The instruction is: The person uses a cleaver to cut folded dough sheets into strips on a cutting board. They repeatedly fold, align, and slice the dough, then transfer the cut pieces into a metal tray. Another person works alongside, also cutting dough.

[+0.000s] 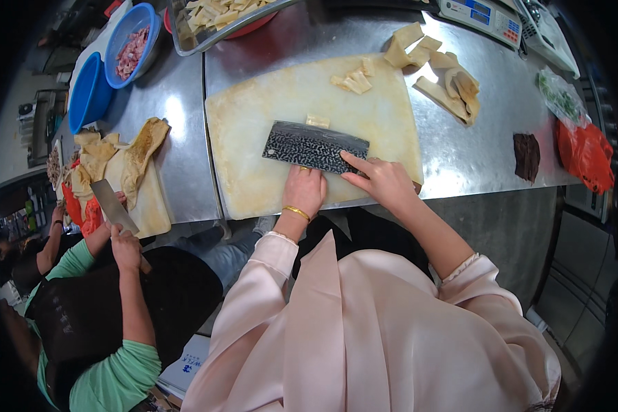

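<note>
My right hand (378, 177) holds a cleaver with a dark patterned blade (314, 146), thumb and index finger against the blade's right end. The blade lies across a white cutting board (247, 180) stained yellow. My left hand (305, 189), with a gold bangle at the wrist, is just below the blade; its fingertips are hidden beneath it, and what they touch cannot be seen. A pale yellowish piece of food (318, 121) shows at the blade's far edge. Several cut strips (355, 81) lie near the board's far side. Larger folded pieces (456, 87) rest at the right.
On the left, a co-worker's hand (126, 247) holds another cleaver (114, 206) over a second board. Blue basins (87, 95) and a metal tray (221, 33) of cut pieces stand beyond. A digital scale (481, 23), a red bag (584, 154) and a dark cloth-like item (526, 157) are right.
</note>
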The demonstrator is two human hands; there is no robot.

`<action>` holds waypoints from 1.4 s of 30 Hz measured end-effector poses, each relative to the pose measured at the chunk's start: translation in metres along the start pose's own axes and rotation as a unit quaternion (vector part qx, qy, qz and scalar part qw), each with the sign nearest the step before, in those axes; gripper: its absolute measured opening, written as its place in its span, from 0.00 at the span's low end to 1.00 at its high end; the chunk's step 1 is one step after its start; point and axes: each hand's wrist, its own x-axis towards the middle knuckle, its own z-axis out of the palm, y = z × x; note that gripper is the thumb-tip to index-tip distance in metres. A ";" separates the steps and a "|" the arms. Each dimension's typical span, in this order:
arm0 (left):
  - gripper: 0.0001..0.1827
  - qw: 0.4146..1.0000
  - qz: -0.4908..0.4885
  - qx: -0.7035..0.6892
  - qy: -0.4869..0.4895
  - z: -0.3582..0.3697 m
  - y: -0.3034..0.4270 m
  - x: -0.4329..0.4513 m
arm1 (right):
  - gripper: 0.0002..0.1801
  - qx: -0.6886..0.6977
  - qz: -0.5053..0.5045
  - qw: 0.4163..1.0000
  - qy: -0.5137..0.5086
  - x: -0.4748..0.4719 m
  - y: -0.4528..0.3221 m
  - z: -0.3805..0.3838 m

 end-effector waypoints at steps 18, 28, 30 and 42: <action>0.19 0.999 0.010 -0.030 -0.039 -0.003 0.000 0.003 | 0.26 -0.019 -0.018 1.000 -0.009 0.041 -0.001 0.028; 0.33 0.999 0.036 -0.025 0.015 -0.008 0.003 0.010 | 0.22 0.035 0.056 0.995 0.081 0.057 0.013 0.004; 0.27 1.000 0.015 -0.014 -0.017 -0.008 0.003 0.008 | 0.22 0.031 0.019 0.996 0.087 0.028 0.013 0.006; 0.12 1.000 0.015 0.005 0.008 0.004 -0.001 0.001 | 0.24 -0.030 0.000 0.999 0.021 -0.004 -0.008 0.013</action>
